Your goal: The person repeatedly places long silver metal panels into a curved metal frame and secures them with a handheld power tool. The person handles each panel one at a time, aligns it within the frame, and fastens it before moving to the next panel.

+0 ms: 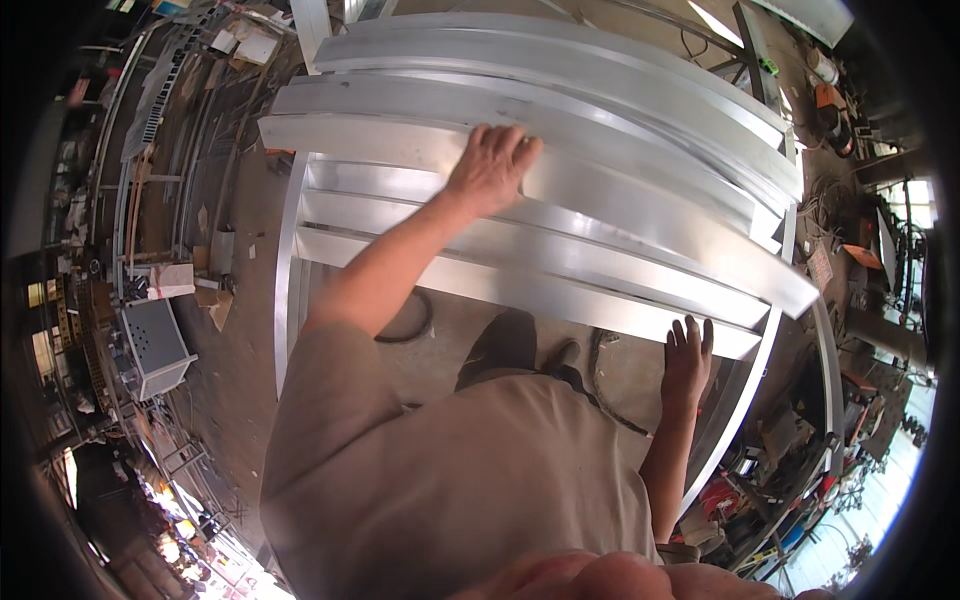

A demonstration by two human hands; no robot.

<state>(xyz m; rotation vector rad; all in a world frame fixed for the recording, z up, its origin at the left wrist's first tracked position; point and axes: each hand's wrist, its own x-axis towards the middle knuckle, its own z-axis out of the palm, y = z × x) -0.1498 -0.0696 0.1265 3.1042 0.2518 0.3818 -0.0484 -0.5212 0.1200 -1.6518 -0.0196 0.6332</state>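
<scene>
Several long silvery aluminium bars (600, 190) lie side by side across a metal frame (290, 260) in front of me. My left hand (492, 165) rests palm down on the top of one wide bar, fingers spread over its far edge. My right hand (688, 362) sits lower at the right, fingers apart, touching the near edge of the closest bar (560, 295). Neither hand is wrapped around anything.
A concrete floor (240, 350) lies below the frame, with a dark cable loop (405, 325) on it. A grey metal box (155, 345) stands at the left among scraps. Tools, cables and orange items clutter the right side (850, 250).
</scene>
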